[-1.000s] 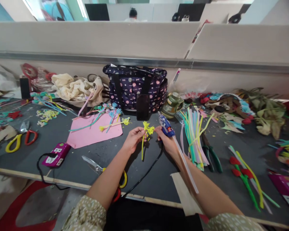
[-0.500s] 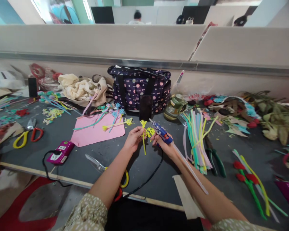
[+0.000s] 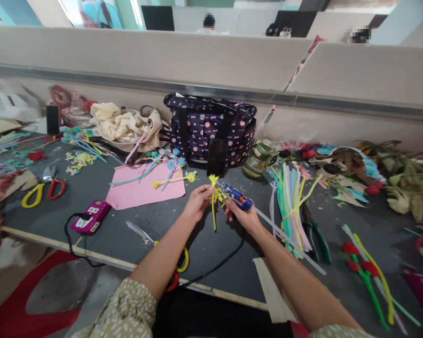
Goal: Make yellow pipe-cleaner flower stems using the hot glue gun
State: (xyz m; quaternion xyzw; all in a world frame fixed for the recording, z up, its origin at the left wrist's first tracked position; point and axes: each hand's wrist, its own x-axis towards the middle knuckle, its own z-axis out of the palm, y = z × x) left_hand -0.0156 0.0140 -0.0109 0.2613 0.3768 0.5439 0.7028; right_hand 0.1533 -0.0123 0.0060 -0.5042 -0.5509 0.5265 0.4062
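My left hand (image 3: 198,203) is pinched on the stem of a yellow flower (image 3: 214,199), upright above the counter (image 3: 204,253). My right hand (image 3: 241,212) is wrapped round a blue glue gun (image 3: 237,196), its nozzle close to the flower. Yellow bits (image 3: 220,194) lie behind my fingers, and a phone (image 3: 217,157) leans against the dark patterned bag (image 3: 211,126). The pink sheet (image 3: 141,190) lies to the left.

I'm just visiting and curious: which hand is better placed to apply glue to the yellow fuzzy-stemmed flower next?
Right, probably. The right hand holds the blue plastic glue gun with its nozzle beside the yellow fuzzy-stemmed flower, while the left hand pinches that flower.
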